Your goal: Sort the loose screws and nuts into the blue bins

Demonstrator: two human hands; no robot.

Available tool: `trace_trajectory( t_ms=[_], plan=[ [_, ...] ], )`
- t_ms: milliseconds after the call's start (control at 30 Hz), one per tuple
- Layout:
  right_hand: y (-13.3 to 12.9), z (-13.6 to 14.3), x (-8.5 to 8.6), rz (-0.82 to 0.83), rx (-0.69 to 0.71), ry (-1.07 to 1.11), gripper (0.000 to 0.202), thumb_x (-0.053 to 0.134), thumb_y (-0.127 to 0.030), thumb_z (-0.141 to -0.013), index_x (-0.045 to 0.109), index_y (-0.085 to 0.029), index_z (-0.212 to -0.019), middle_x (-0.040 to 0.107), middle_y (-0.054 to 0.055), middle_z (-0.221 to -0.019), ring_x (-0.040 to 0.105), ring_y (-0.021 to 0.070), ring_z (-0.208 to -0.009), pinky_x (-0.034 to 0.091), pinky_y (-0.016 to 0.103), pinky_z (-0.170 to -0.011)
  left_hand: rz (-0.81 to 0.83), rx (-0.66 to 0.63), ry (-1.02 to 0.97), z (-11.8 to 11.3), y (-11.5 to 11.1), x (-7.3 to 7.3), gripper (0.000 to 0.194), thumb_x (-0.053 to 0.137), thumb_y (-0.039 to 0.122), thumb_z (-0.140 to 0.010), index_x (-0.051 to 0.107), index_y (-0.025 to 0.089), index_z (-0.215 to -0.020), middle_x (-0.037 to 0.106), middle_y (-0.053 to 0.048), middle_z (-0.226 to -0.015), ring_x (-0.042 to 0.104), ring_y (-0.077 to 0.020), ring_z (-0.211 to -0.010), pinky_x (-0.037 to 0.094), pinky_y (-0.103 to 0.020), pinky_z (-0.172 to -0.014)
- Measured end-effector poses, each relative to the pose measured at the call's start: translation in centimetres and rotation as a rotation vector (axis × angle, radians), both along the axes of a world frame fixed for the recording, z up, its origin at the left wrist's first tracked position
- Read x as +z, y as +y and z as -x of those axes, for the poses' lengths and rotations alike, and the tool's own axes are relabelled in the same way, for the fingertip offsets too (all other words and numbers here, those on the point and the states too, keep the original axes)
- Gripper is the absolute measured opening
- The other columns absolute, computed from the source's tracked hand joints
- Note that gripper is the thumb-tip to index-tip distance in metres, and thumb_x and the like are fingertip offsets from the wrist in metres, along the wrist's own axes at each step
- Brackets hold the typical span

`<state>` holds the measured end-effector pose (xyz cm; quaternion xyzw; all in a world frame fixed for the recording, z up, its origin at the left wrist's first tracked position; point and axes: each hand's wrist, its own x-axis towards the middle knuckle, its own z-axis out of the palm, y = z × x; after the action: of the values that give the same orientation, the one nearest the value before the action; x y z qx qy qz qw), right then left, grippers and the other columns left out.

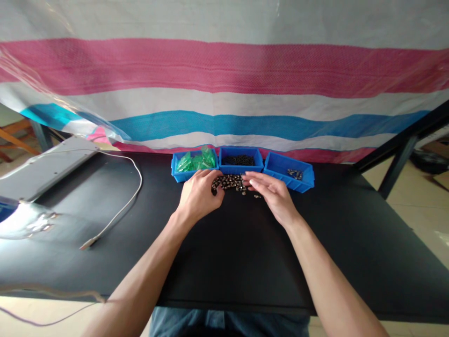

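Note:
A loose pile of small shiny metal parts (229, 182) lies on the black table, in front of the middle blue bin. My left hand (200, 195) curves around the pile's left side, its thumb and fingers apart. On the other side, my right hand (271, 193) is held with fingers stretched toward the pile, nothing visible in it. One small part (257, 196) rests by itself just below the right fingers. Behind the hands stand a blue bin (182, 178) with green plastic pieces (196, 161), a blue bin (242, 169) of dark screws (239, 160), and a blue bin (305, 186) with a few metal parts (295, 174).
A white cable (121, 210) with a plug curls over the table's left side. A grey metal case (52, 164) and a clear plastic bag (31, 222) with metal parts lie at far left. Striped sheeting (224, 70) hangs behind; a black frame leg (396, 168) stands right.

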<state>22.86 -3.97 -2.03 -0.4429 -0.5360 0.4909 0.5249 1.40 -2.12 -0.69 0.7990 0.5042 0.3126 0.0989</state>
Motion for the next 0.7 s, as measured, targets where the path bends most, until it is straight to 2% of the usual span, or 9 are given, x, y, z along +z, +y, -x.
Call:
trace_trajectory(
  t_ms=[67, 100, 200, 267, 333, 400, 467, 567, 700],
  plan=[
    [0.0, 0.0, 0.2, -0.074, -0.019, -0.014, 0.049, 0.071, -0.042, -0.087, 0.063, -0.03, -0.134, 0.067, 0.007, -0.136, 0.067, 0.0229, -0.116, 0.056, 0.037, -0.094, -0.007, 0.109, 0.196, 0.4, -0.2, 0.0, 0.038, 0.067, 0.024, -0.078, 0.069, 0.019, -0.116, 0.07, -0.012, -0.109, 0.067, -0.0348, -0.102, 0.059, -0.046, -0.084],
    [0.0, -0.1, 0.2, -0.104, -0.052, -0.078, 0.052, 0.071, -0.042, -0.088, 0.059, -0.03, -0.137, 0.064, 0.008, -0.139, 0.068, 0.0225, -0.114, 0.058, 0.036, -0.091, 0.006, 0.137, 0.252, 0.4, -0.3, -0.1, 0.041, 0.069, 0.029, -0.079, 0.068, 0.018, -0.118, 0.069, -0.014, -0.112, 0.066, -0.0363, -0.102, 0.059, -0.046, -0.081],
    [-0.2, -0.9, 0.2, -0.18, -0.168, -0.472, 0.047, 0.076, -0.04, -0.081, 0.068, -0.025, -0.125, 0.069, 0.01, -0.126, 0.068, 0.0173, -0.076, 0.059, 0.031, -0.068, 0.024, 0.165, 0.315, 0.0, -0.7, -1.0, 0.046, 0.07, 0.04, -0.08, 0.066, 0.015, -0.119, 0.065, -0.016, -0.112, 0.065, -0.0365, -0.099, 0.058, -0.045, -0.08],
    [-0.4, -1.7, 0.0, -0.2, -0.105, -0.668, 0.044, 0.08, -0.035, -0.076, 0.072, -0.023, -0.117, 0.07, 0.01, -0.119, 0.062, 0.0138, -0.062, 0.059, 0.031, -0.063, 0.016, 0.171, 0.317, -0.3, -0.6, -1.5, 0.042, 0.07, 0.04, -0.081, 0.067, 0.013, -0.113, 0.065, -0.016, -0.108, 0.065, -0.035, -0.099, 0.057, -0.045, -0.086],
    [-0.5, -2.1, -0.5, -0.147, -0.017, -0.664, 0.042, 0.081, -0.031, -0.073, 0.072, -0.021, -0.113, 0.072, 0.009, -0.111, 0.063, 0.0141, -0.061, 0.058, 0.03, -0.059, 0.02, 0.162, 0.311, -0.5, -0.4, -1.9, 0.036, 0.069, 0.035, -0.083, 0.067, 0.012, -0.109, 0.065, -0.016, -0.106, 0.065, -0.0337, -0.1, 0.056, -0.044, -0.091],
    [-0.3, -2.0, -1.1, -0.084, -0.021, -0.612, 0.032, 0.076, -0.026, -0.076, 0.073, -0.018, -0.107, 0.073, 0.008, -0.094, 0.066, 0.0163, -0.063, 0.059, 0.031, -0.061, 0.055, 0.13, 0.298, -0.7, -0.1, -2.0, 0.032, 0.066, 0.031, -0.085, 0.067, 0.011, -0.11, 0.065, -0.016, -0.107, 0.066, -0.0325, -0.102, 0.055, -0.043, -0.095],
    [0.0, -1.5, -1.5, -0.084, -0.045, -0.566, 0.026, 0.071, -0.021, -0.077, 0.073, -0.016, -0.102, 0.073, 0.008, -0.088, 0.069, 0.0179, -0.068, 0.061, 0.032, -0.067, 0.107, 0.082, 0.268, -1.0, 0.0, -1.9, 0.032, 0.064, 0.028, -0.087, 0.066, 0.01, -0.113, 0.064, -0.016, -0.111, 0.066, -0.0308, -0.103, 0.055, -0.041, -0.096],
    [0.3, -0.6, -1.7, -0.13, -0.053, -0.492, 0.031, 0.068, -0.018, -0.077, 0.072, -0.015, -0.108, 0.074, 0.009, -0.094, 0.072, 0.0186, -0.074, 0.062, 0.034, -0.075, 0.16, 0.0, 0.191, -1.6, -0.1, -1.9, 0.034, 0.063, 0.025, -0.088, 0.066, 0.009, -0.118, 0.064, -0.016, -0.117, 0.067, -0.0282, -0.106, 0.055, -0.037, -0.099],
    [0.3, -0.5, -1.3, -0.203, -0.126, -0.566, 0.035, 0.066, -0.015, -0.077, 0.071, -0.014, -0.111, 0.073, 0.011, -0.105, 0.07, 0.0183, -0.075, 0.062, 0.033, -0.073, 0.152, -0.037, 0.121, -2.2, -0.6, -2.0, 0.047, 0.066, 0.028, -0.088, 0.061, 0.01, -0.131, 0.062, -0.015, -0.126, 0.068, -0.0276, -0.108, 0.055, -0.037, -0.1]
  ],
)
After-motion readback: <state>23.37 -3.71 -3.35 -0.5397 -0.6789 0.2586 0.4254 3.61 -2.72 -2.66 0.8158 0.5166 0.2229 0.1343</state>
